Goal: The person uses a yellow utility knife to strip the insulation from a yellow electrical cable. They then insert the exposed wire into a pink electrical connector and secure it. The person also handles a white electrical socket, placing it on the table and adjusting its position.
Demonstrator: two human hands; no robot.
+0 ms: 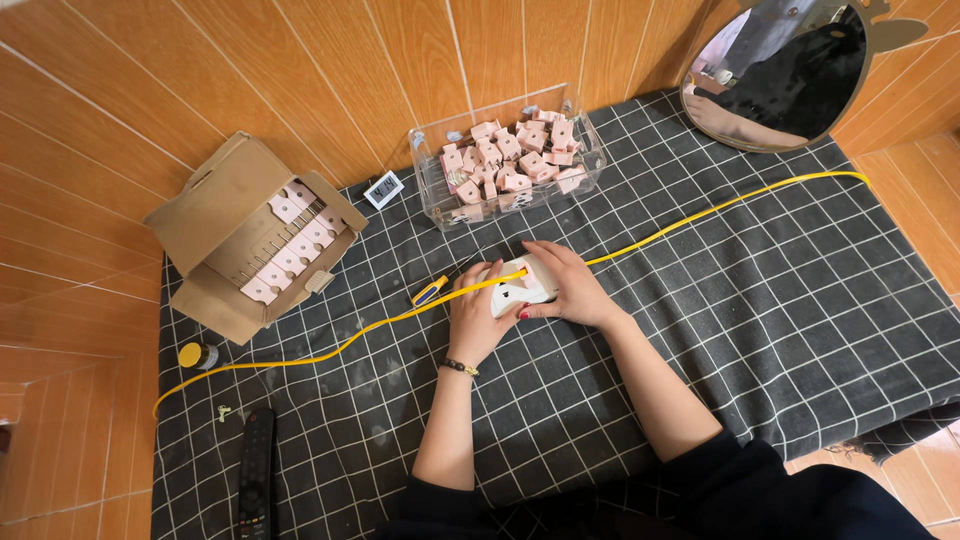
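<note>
White plastic part (520, 290) sits pinched between curled fingers (500, 272) of the left hand (478, 318) and right hand (567, 285), mid-tabletop. Its long axis I cannot tell; the yellow cable (700, 215) through it runs lower left to upper right over the checked cloth (760, 320), below a clear box (505, 160) of pink pieces

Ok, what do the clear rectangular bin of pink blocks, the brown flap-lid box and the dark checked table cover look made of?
Clear rectangular bin: likely rigid plastic or acrylic, glossy; its see-through walls show the pink blocks.
Brown flap-lid box: matte cardboard, with folded flaps and raw edges.
Dark checked table cover: seemingly woven fabric, matte; it rumples at the edge.
</note>
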